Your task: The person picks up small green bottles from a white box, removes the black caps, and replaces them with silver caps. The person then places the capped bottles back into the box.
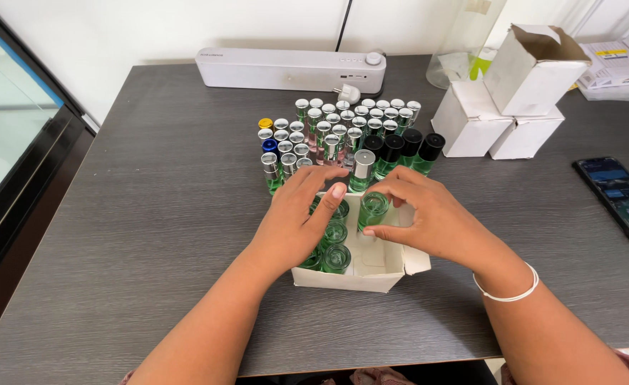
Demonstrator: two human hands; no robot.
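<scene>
At the far left of the bench [150, 214] nothing is being handled; the work is done in the middle. The left hand [297, 217] is laid flat over the left part of the small white box [371, 274], its fingers stretched toward the back wall and resting on the green bottles [334, 246] that already stand inside. Nothing is held by this hand; its grip is loose and open, and it serves to steady the box and the packed bottles.

To the right of it, one green glass bottle [373, 208] without a cap is held upright by the right hand [428, 214]. The grip is narrow here, closed on the bottle between the thumb below and the fingertips above, and the bottle is over the free right part of the box, just beside the packed ones.

The step in hand is judged to be the placing of this bottle into the box. It is done well if the bottle is kept upright, is lowered straight beside its neighbours without knocking glass on glass, and is released only when its base is felt on the bottom. The box should be kept pressed down by the left hand meanwhile.

Behind the box, the group of capped bottles [343, 135] stands close, so the wrists should be kept low and clear of it. Further right are white cartons [500, 107] and a phone [621, 196], well apart.
</scene>
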